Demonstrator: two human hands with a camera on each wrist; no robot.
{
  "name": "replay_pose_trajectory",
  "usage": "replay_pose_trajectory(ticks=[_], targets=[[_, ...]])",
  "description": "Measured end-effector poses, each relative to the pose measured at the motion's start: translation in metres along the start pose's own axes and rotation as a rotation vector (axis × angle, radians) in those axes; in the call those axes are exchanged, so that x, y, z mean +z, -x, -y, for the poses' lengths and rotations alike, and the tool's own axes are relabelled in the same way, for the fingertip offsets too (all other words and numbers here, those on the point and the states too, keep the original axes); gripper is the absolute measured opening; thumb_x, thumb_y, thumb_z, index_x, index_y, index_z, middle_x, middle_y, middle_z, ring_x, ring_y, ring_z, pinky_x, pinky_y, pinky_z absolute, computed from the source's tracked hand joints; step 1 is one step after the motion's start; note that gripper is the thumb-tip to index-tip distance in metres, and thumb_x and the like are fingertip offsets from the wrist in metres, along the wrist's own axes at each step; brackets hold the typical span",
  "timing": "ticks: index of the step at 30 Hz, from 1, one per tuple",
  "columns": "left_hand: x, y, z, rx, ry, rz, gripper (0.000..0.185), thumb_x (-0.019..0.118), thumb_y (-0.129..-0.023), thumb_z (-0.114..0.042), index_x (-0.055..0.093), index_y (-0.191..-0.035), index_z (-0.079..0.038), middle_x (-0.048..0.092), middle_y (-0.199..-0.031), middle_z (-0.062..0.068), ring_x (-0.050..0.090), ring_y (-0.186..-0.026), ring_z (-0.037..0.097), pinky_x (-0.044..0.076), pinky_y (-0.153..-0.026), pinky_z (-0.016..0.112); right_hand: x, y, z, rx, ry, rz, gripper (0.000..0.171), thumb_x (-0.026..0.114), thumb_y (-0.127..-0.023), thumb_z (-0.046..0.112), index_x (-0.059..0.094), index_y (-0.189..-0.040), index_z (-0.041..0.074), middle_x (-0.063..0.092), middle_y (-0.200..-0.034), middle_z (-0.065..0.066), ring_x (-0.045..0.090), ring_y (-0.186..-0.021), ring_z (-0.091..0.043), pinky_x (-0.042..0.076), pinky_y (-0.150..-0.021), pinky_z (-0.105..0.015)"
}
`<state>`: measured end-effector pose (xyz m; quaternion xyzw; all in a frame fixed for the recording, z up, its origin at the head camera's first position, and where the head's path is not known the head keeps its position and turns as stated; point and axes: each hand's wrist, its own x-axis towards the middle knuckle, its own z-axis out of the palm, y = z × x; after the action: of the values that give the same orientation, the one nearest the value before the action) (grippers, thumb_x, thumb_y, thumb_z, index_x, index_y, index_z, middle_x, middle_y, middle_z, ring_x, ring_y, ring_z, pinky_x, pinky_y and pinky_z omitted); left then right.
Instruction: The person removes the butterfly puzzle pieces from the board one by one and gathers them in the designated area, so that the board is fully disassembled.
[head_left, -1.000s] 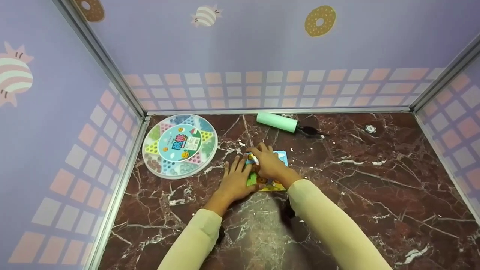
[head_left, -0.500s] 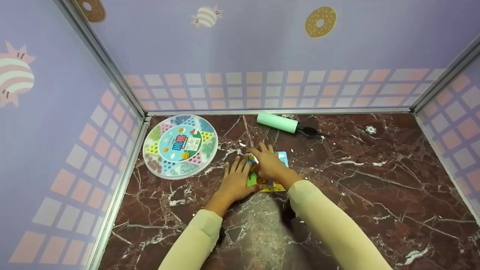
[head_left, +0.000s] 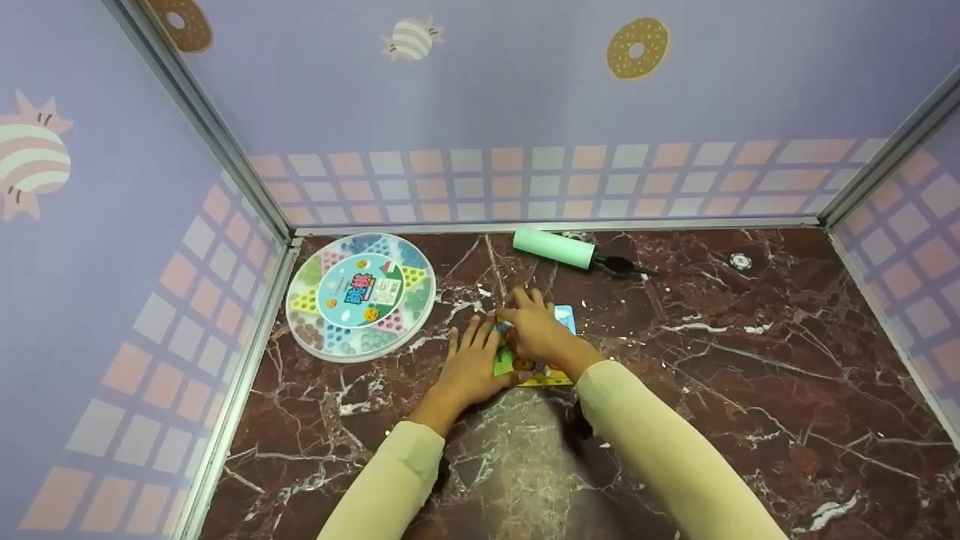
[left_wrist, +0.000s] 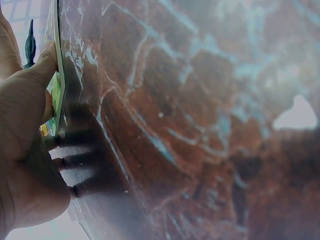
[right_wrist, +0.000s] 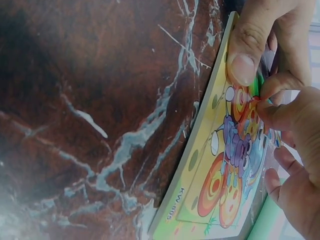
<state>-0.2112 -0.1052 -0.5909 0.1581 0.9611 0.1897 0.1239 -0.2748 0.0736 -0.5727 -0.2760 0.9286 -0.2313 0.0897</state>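
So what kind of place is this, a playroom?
Probably a staged play booth, not a real room: lilac doughnut-print panels wall in a marble-look tabletop, with a round marble-game box and a picture puzzle board under both hands.

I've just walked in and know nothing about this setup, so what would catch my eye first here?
Both hands meet at the middle of the dark marble table: the left hand and right hand press on a colourful cartoon puzzle board. A round marble-game box lies at the back left, a mint-green roller behind.

Yellow-green cartoon puzzle board [head_left: 534, 373], mint roller [head_left: 553, 248], maroon white-veined tabletop [head_left: 750, 360]
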Motion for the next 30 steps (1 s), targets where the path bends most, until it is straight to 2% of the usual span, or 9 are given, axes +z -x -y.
replay_pose_trajectory(ticks=[11, 18, 25, 30], targets=[[0.002, -0.001, 0.002, 0.012, -0.011, -0.014, 0.106, 0.065, -0.099, -0.076, 0.035, -0.173, -0.006, 0.021, -0.186, 0.014, 0.012, -0.174, 0.042, 0.008, -0.138, 0.071, -0.002, 0.001, -0.002, -0.041, 0.083, 0.035, 0.043, 0.068, -0.109, 0.015, 0.067, -0.153, 0.014, 0.054, -0.153, -0.017, 0.046, -0.139, -0.042, 0.043, -0.109, -0.063], [0.003, 0.000, 0.003, 0.008, -0.015, -0.004, 0.105, 0.063, -0.101, -0.075, 0.032, -0.175, -0.008, 0.015, -0.188, 0.010, 0.010, -0.175, 0.040, 0.008, -0.138, 0.070, -0.002, 0.002, -0.004, -0.076, 0.141, 0.009, 0.031, 0.071, -0.110, 0.022, 0.073, -0.137, 0.009, 0.060, -0.152, -0.017, 0.051, -0.140, -0.045, 0.044, -0.114, -0.074], [0.003, 0.001, 0.002, 0.017, 0.007, -0.005, 0.106, 0.063, -0.100, -0.076, 0.033, -0.174, -0.008, 0.016, -0.187, 0.011, 0.010, -0.174, 0.041, 0.007, -0.138, 0.072, 0.001, 0.004, -0.008, -0.081, 0.170, -0.043, 0.034, 0.077, -0.105, 0.024, 0.073, -0.136, 0.010, 0.064, -0.147, -0.016, 0.055, -0.137, -0.044, 0.045, -0.114, -0.076], [0.002, 0.001, 0.002, 0.019, -0.002, -0.011, 0.105, 0.063, -0.100, -0.077, 0.036, -0.173, -0.007, 0.016, -0.187, 0.011, 0.010, -0.174, 0.042, 0.008, -0.138, 0.072, 0.000, 0.007, -0.012, -0.089, 0.176, -0.082, 0.033, 0.079, -0.102, 0.024, 0.074, -0.131, 0.010, 0.066, -0.144, -0.015, 0.056, -0.132, -0.043, 0.048, -0.110, -0.072]])
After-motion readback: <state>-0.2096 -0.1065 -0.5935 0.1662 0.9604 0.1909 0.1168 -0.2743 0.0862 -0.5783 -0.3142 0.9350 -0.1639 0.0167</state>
